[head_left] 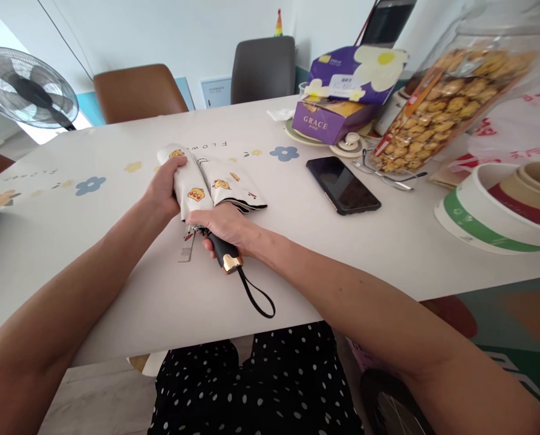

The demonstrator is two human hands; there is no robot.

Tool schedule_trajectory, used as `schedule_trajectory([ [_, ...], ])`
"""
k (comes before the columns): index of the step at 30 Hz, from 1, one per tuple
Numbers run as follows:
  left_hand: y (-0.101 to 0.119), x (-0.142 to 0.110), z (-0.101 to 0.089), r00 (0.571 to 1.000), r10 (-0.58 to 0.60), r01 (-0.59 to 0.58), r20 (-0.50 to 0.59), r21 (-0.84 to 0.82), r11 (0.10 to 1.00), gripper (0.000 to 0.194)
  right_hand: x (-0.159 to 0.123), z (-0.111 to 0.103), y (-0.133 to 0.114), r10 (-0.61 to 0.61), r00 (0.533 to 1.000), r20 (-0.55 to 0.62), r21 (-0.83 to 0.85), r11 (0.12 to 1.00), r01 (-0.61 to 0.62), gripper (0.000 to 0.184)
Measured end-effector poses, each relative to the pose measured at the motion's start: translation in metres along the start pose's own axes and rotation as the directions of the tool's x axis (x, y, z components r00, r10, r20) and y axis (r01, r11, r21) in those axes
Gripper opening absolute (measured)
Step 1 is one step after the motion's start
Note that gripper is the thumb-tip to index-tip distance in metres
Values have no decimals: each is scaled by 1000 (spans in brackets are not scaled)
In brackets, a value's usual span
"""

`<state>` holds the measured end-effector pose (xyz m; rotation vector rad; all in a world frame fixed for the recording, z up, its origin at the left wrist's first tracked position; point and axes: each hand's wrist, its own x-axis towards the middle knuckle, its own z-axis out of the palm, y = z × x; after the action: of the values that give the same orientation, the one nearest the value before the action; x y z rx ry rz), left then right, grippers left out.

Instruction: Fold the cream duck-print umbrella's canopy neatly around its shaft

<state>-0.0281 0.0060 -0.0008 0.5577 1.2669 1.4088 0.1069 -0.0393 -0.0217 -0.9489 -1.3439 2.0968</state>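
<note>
A folding umbrella [197,192], white with yellow cartoon chicks, lies collapsed on the table between my hands. My left hand [167,186] wraps the folded canopy from its left side, thumb on top. Around the lower canopy and the top of the black handle, my right hand [224,226] is closed. One loose canopy flap [237,188] with a dark edge spreads out to the right. The handle ends in a gold-coloured band [231,262], from which a black wrist strap [264,305] loops onto the table. A narrow closure strap [186,249] hangs beside the handle.
A black phone [343,184] and glasses [390,175] lie to the right. Behind them stand a tilted-looking jar of snacks [451,103], a purple box [319,119] and a tissue pack [351,72]. Paper bowls [469,208] sit at far right. A fan [29,87] stands left.
</note>
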Motion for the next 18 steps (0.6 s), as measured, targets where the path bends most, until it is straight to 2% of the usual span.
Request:
schedule_trajectory([
  [5, 13, 2, -6, 997, 77, -78, -21, -19, 997, 27, -9, 5, -5, 5, 997, 73, 36, 999, -8, 18],
  [9, 18, -3, -3, 990, 131, -132, -43, -31, 991, 27, -14, 7, -6, -9, 994, 112, 70, 998, 2, 27],
  [18, 21, -9, 4, 977, 186, -194, -105, -68, 979, 22, -13, 5, -5, 26, 995, 96, 56, 998, -31, 36],
])
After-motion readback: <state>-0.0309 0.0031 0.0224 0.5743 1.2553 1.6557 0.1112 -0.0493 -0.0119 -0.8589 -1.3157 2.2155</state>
